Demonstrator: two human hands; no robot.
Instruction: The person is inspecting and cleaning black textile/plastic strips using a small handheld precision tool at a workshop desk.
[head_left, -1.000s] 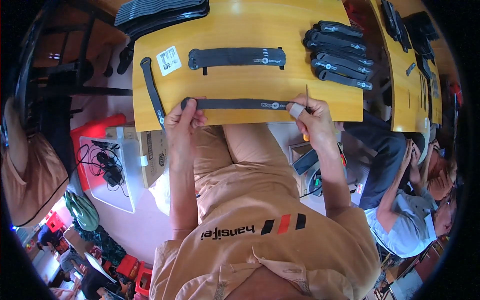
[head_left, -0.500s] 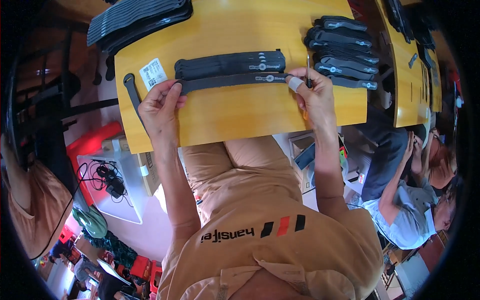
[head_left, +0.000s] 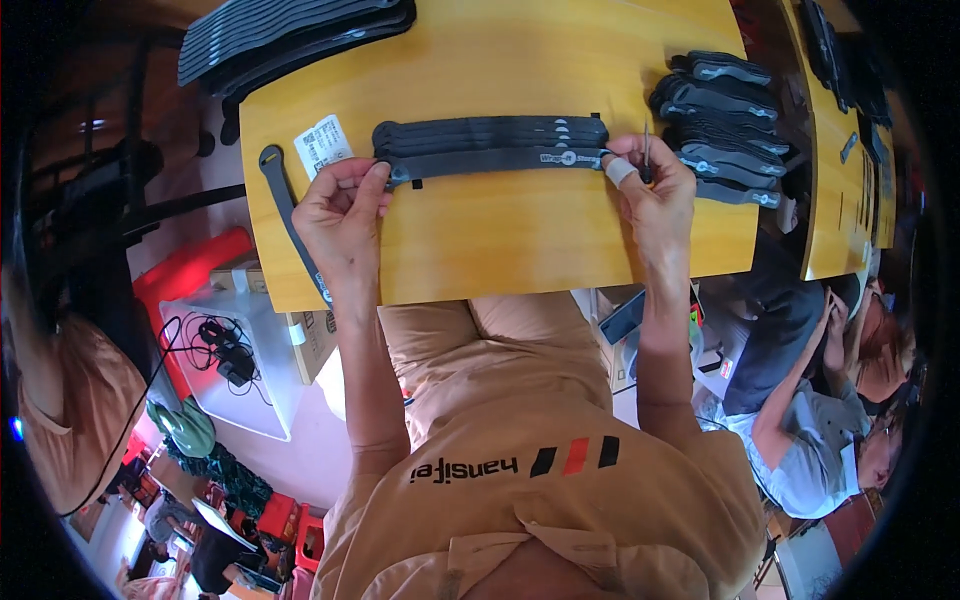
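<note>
Yellow wooden table (head_left: 520,240) carries a pile of black straps (head_left: 290,30) at its far left and more black pieces (head_left: 715,125) at right. A small stack of straps (head_left: 490,131) lies mid-table; a dark strap (head_left: 495,161) rests against its near edge. Left hand (head_left: 340,215) pinches the strap's left end, right hand (head_left: 655,195) pinches the right end, also gripping a thin tool (head_left: 645,150). White label (head_left: 322,146) sits just left.

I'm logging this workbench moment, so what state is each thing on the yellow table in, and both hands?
Long dark strip: flat, held at both ends against the small strip stack.
Left hand: pinching the strip's left end.
Right hand: gripping its right end, one finger taped.
Single strip: overhanging the table edge.
White label: lying flat.
Right pile: stacked, untouched.
</note>
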